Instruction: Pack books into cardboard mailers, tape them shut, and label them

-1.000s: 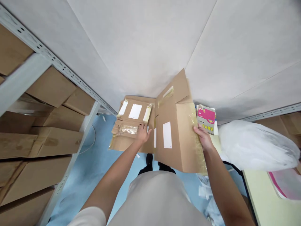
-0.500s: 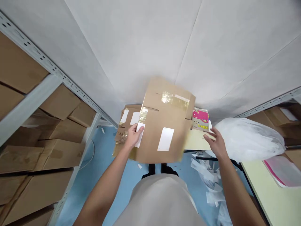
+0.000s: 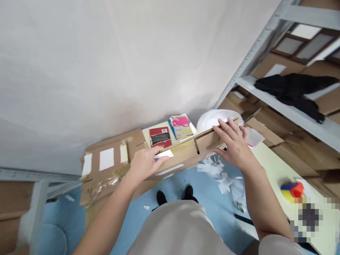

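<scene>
I hold a flattened cardboard box (image 3: 186, 153) nearly level in front of me. My left hand (image 3: 145, 163) grips its near left edge by a white label, fingers curled round it. My right hand (image 3: 231, 143) lies on the box's right end with fingers spread over the top edge and thumb underneath. Beyond the box, a red and black book (image 3: 160, 136) and a pink book (image 3: 181, 126) lie on the corner of a pale table (image 3: 273, 168). More flattened cardboard (image 3: 106, 170) with white labels and tape leans against the wall at the left.
White paper scraps (image 3: 219, 173) litter the blue floor by my black shoes (image 3: 174, 194). A white plastic bag (image 3: 212, 118) sits at the table's far end. Metal shelving (image 3: 281, 102) with cartons and a black garment (image 3: 294, 90) stands at the right. A colourful object (image 3: 290, 190) lies on the table.
My view has swung to the right. The box has tipped from upright to nearly flat, and my right hand, apart from it half a second ago, now rests on its right end.
</scene>
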A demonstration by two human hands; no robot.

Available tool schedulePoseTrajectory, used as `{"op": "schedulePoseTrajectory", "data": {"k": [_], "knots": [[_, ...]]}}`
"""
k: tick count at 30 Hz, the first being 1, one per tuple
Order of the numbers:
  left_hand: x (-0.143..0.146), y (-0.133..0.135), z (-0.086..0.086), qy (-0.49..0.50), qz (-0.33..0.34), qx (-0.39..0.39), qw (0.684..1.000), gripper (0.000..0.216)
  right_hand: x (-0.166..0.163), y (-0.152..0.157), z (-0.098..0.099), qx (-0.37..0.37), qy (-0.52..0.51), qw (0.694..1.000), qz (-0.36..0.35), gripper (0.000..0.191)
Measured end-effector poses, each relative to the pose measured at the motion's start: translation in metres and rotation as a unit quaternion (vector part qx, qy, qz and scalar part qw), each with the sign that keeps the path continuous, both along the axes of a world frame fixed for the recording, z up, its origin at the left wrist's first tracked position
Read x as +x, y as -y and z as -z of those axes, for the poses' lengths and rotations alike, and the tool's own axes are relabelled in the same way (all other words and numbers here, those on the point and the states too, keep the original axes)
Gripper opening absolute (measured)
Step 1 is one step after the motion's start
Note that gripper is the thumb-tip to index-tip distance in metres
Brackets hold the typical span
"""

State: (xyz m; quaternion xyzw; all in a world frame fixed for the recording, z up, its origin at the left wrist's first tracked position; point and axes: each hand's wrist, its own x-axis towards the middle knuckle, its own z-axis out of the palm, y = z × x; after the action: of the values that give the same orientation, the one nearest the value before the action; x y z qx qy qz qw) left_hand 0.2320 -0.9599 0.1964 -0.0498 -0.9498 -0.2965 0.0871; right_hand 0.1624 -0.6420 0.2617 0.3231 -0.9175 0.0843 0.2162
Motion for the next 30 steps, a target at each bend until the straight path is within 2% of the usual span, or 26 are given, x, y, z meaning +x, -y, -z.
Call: {"op": "schedulePoseTrajectory", "data": {"k": [5,10,13,18,21,25,27,30], "knots": [[-0.042,-0.088,0.004,-0.025,0.187,-0.127,0.974,0.035,0.038,-0.105,0.023,0.014,0.058,0.990,0.128,0.024],[-0.078,-0.202,0.013,-0.088,0.340,-0.204,0.914,0.031,0.086,-0.215,0.048,-0.030,0.217,0.957,0.191,0.027],[-0.093,-0.273,0.019,-0.128,0.395,-0.220,0.883,0.031,0.105,-0.273,0.066,-0.063,0.262,0.926,0.265,0.031],[-0.108,-0.381,0.026,-0.221,0.450,-0.181,0.846,0.032,0.123,-0.356,0.085,-0.112,0.230,0.900,0.354,0.028],[-0.109,-0.431,0.034,-0.266,0.475,-0.154,0.825,0.027,0.134,-0.394,0.092,-0.137,0.216,0.894,0.369,0.029],[-0.108,-0.478,0.044,-0.311,0.473,-0.094,0.819,0.012,0.150,-0.426,0.104,-0.181,0.210,0.877,0.393,0.030],[-0.111,-0.495,0.045,-0.310,0.492,-0.070,0.811,0.013,0.156,-0.435,0.109,-0.214,0.209,0.851,0.432,0.028],[-0.121,-0.514,0.041,-0.307,0.525,-0.057,0.791,0.019,0.158,-0.449,0.109,-0.264,0.207,0.794,0.507,0.026]]}}
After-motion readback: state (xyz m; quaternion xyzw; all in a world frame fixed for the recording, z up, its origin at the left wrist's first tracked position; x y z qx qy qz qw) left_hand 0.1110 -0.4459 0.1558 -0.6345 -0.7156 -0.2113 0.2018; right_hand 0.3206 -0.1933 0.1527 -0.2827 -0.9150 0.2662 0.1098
